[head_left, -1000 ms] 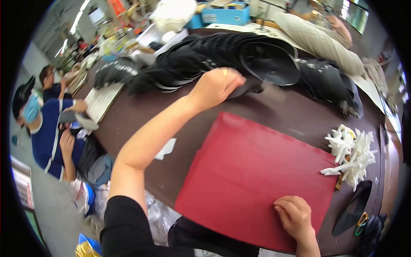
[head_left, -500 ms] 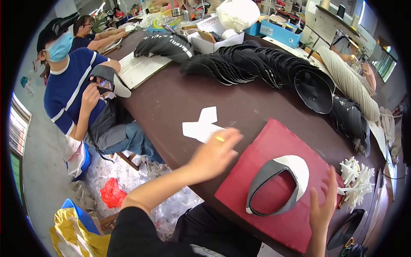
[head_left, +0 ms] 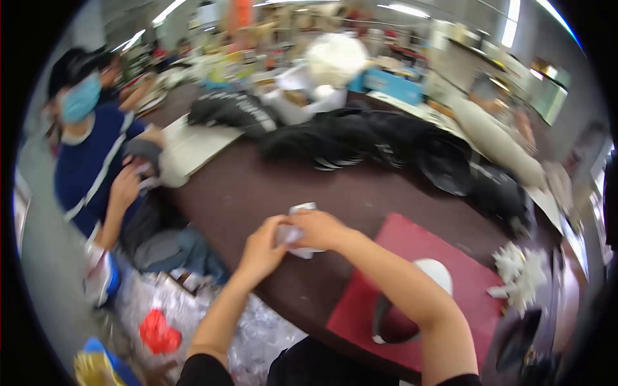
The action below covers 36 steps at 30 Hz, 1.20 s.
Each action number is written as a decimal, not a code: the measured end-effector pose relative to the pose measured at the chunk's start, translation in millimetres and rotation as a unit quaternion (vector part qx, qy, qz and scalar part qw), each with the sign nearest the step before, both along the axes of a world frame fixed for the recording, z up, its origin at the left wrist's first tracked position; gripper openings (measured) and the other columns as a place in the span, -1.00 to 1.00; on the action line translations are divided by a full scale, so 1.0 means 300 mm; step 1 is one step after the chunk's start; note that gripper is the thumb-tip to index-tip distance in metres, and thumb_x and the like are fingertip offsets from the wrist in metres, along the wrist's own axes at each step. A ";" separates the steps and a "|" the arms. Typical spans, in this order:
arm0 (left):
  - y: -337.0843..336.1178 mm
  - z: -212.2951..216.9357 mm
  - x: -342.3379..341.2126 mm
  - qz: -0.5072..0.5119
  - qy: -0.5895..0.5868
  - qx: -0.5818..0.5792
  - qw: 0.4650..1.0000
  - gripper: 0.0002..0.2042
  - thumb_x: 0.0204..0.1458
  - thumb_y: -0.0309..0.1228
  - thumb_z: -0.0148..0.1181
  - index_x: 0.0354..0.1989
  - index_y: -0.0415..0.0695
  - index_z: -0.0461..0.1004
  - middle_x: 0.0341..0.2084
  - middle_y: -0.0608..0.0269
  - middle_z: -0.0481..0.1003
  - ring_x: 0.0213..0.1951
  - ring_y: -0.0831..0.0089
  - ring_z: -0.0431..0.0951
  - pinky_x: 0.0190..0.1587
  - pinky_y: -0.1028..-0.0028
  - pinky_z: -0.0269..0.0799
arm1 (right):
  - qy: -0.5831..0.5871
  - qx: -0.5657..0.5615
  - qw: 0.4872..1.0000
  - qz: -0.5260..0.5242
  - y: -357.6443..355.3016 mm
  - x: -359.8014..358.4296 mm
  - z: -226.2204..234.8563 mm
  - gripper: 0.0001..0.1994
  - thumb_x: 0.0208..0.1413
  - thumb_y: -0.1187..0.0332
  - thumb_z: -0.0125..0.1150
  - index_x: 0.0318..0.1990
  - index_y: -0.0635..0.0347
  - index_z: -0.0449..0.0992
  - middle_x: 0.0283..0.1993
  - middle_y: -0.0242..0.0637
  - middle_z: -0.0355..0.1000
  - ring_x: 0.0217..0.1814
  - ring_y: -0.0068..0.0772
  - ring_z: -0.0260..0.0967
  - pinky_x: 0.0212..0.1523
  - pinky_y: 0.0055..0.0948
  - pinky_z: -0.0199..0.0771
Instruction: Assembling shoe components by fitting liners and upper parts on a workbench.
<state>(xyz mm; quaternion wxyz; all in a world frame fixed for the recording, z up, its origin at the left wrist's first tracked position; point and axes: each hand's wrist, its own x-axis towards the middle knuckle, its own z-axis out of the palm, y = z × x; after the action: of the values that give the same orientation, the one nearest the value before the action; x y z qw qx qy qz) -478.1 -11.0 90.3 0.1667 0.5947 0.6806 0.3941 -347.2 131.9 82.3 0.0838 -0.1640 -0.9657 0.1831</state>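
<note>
My left hand [head_left: 262, 248] and my right hand [head_left: 320, 229] meet over the table's near side. Their fingers are closed on a small crumpled or folded white piece [head_left: 291, 235], probably paper; blur hides the exact grip. More flat white pieces [head_left: 302, 208] show behind and under the fingers. To the right, a grey and white shoe upper [head_left: 438, 273] lies on a red mat [head_left: 393, 241]. My right forearm crosses above the upper and hides much of it.
Rows of stacked black shoe uppers [head_left: 360, 138] line the far side of the brown table [head_left: 238, 186]. White branching pieces [head_left: 520, 273] lie right of the mat. At the left a masked co-worker [head_left: 96, 154] sits holding a grey piece. Plastic and a red bag [head_left: 159, 331] cover the floor.
My right hand has swung left from beside the mat to join my left hand at the white pieces. Both hands have closed on one piece. The view has tilted up and blurred.
</note>
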 end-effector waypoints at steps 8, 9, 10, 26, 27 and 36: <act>-0.156 -0.061 -0.158 -0.080 -0.395 0.059 0.913 -0.62 0.09 -0.61 -0.01 0.12 -0.17 0.32 -0.13 0.15 0.55 -0.14 0.41 0.55 -0.09 0.51 0.45 | -0.044 -0.008 0.994 -0.098 -0.256 -0.065 0.082 -0.52 -0.14 0.08 0.43 -0.15 0.25 0.50 -0.16 -0.18 0.39 -0.16 -0.12 0.47 -0.17 -0.27 0.52; -0.152 -0.058 -0.166 -0.082 -0.356 0.040 0.930 -0.63 0.10 -0.60 -0.01 0.12 -0.17 0.33 -0.13 0.16 0.55 -0.13 0.40 0.55 -0.09 0.49 0.45 | -0.022 -0.021 0.992 -0.125 -0.276 -0.076 0.072 -0.53 -0.12 0.10 0.41 -0.15 0.27 0.50 -0.15 -0.18 0.39 -0.18 -0.11 0.47 -0.17 -0.26 0.51; -0.139 -0.052 -0.173 -0.089 -0.316 0.021 0.944 -0.64 0.10 -0.59 -0.01 0.11 -0.17 0.33 -0.13 0.17 0.55 -0.13 0.40 0.56 -0.09 0.48 0.46 | 0.000 -0.032 0.987 -0.155 -0.289 -0.083 0.064 -0.54 -0.11 0.11 0.40 -0.16 0.29 0.49 -0.14 -0.18 0.39 -0.20 -0.10 0.46 -0.17 -0.26 0.51; -0.166 -0.094 -0.115 -0.097 0.183 0.060 0.977 -0.67 0.06 -0.44 0.12 0.04 -0.08 0.39 -0.11 0.28 0.55 -0.04 0.31 0.53 0.13 0.32 0.30 | 0.103 -0.266 0.903 -0.321 -0.265 0.016 0.016 -0.77 0.07 0.42 0.09 -0.24 0.43 0.57 -0.07 0.00 0.46 -0.16 -0.15 0.46 -0.09 -0.35 0.50; -0.176 -0.098 -0.110 -0.093 0.206 0.061 0.972 -0.67 0.06 -0.43 0.12 0.03 -0.07 0.39 -0.10 0.28 0.54 -0.03 0.32 0.52 0.15 0.32 0.28 | 0.099 -0.404 0.824 -0.385 -0.245 0.038 0.009 -0.81 0.08 0.47 0.09 -0.24 0.42 0.55 -0.12 0.00 0.46 -0.17 -0.23 0.47 -0.09 -0.39 0.50; -0.209 -0.029 -0.056 -0.059 0.293 0.037 0.954 -0.75 0.07 -0.39 0.11 -0.05 -0.05 0.47 -0.09 0.19 0.50 -0.02 0.31 0.45 0.09 0.31 0.27 | 0.441 -0.410 0.696 -0.392 -0.257 0.448 0.348 -0.68 0.23 0.40 -0.09 0.10 0.25 0.38 -0.15 -0.20 0.48 -0.25 -0.48 0.42 -0.22 -0.55 0.42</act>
<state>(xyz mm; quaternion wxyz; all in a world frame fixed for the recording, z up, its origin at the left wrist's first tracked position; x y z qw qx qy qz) -495.0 -73.8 81.6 -0.0389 0.7289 0.6481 0.2171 -212.7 54.7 186.8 0.4883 -0.4462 -0.4962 0.5624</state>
